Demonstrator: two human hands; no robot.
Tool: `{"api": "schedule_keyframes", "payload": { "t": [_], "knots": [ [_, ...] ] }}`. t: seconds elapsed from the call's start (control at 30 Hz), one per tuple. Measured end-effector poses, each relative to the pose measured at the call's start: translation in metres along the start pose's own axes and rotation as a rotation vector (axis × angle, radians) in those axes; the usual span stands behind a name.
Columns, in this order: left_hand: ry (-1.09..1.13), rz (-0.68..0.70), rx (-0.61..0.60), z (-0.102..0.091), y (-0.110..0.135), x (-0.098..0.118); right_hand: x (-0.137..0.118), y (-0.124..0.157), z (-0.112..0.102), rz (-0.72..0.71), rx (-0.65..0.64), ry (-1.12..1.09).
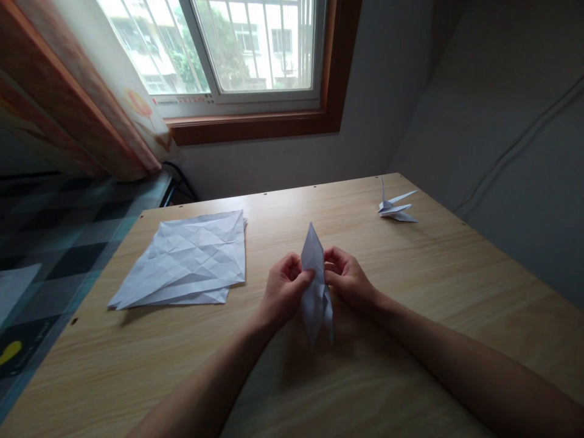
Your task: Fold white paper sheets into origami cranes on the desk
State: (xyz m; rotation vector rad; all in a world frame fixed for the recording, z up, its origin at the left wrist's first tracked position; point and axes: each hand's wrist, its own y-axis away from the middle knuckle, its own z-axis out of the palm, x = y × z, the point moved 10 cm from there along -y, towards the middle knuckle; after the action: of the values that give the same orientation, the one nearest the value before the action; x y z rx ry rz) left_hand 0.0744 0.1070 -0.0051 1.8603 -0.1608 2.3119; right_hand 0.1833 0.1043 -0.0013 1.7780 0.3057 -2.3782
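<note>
A narrow, pointed piece of folded white paper (314, 286) stands upright above the middle of the wooden table (410, 292). My left hand (285, 291) pinches its left edge with curled fingers. My right hand (345, 277) grips its right edge the same way. Both hands hold the folded paper a little above the tabletop, its upper tip pointing away from me and its lower tips hanging down.
A stack of creased white paper sheets (191, 258) lies on the table's left part. A finished paper crane (396, 208) sits near the far right corner. A window (237, 48) and a curtain (104, 103) are behind the table; a checked bed cover (55, 243) lies left.
</note>
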Motion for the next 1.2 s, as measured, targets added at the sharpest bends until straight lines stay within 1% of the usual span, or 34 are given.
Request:
{"api": "schedule_keyframes", "payload": {
  "t": [0.13, 0.23, 0.33, 0.5, 0.63, 0.77, 0.93, 1.1, 1.2],
  "knots": [
    [-0.038, 0.029, -0.015, 0.0, -0.001, 0.001, -0.001, 0.001, 0.0, -0.028, 0.052, -0.072],
    [0.039, 0.013, -0.06, 0.004, -0.001, 0.0, -0.002, 0.001, 0.0, -0.04, 0.058, -0.081],
    [0.123, -0.011, -0.106, 0.011, 0.001, -0.001, -0.007, 0.001, -0.001, -0.069, 0.044, -0.002],
    [0.113, -0.002, -0.102, 0.011, 0.001, 0.0, -0.012, 0.002, -0.001, -0.085, 0.029, 0.095],
    [0.081, 0.02, -0.111, 0.009, -0.001, -0.001, -0.01, 0.003, 0.006, -0.08, -0.017, 0.09],
    [0.065, 0.029, -0.12, 0.008, -0.002, -0.002, -0.008, 0.004, 0.005, -0.071, -0.003, 0.083],
    [0.07, -0.001, -0.102, 0.007, -0.002, -0.003, -0.009, 0.004, 0.007, -0.089, -0.01, 0.089],
    [0.147, -0.029, -0.095, 0.006, -0.002, -0.006, -0.008, 0.005, 0.007, -0.093, -0.001, 0.09],
    [0.232, -0.016, -0.116, 0.009, -0.002, -0.004, -0.006, 0.005, 0.005, -0.086, -0.003, 0.101]
  ]
}}
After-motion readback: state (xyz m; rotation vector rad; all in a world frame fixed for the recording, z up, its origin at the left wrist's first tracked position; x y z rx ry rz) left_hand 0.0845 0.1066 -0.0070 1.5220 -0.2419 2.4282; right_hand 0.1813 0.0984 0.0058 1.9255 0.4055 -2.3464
